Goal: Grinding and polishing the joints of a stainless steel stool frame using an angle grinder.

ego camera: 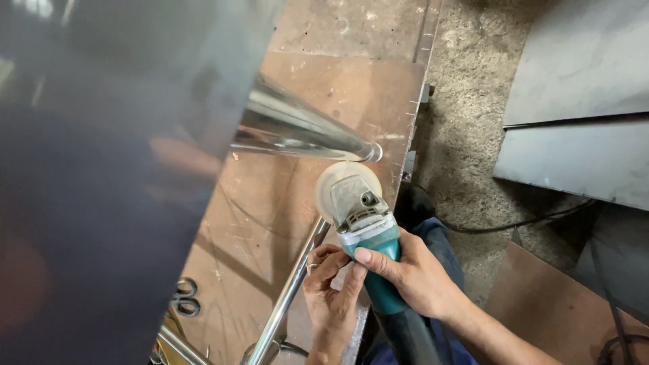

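Down low, right hand (412,274) wrapped around teal angle grinder (368,243) — pale disc (345,186) just beside end of shiny steel tube (304,132) over rusty tabletop (324,88). Left hand (331,290) curled, fingertips touching grinder body — thin steel rod (291,290) alongside.

A teal and grey angle grinder (365,236) with a pale round disc (348,188) at its front end, disc side tipped up and away, held over the edge of a rusty brown worktop (284,223). Gripped around its teal body by the right hand (412,274), with the left hand (331,290) touching it from below. Just in front of the disc, the shiny end of a thick silver pipe (304,132), lying slanted across the worktop.
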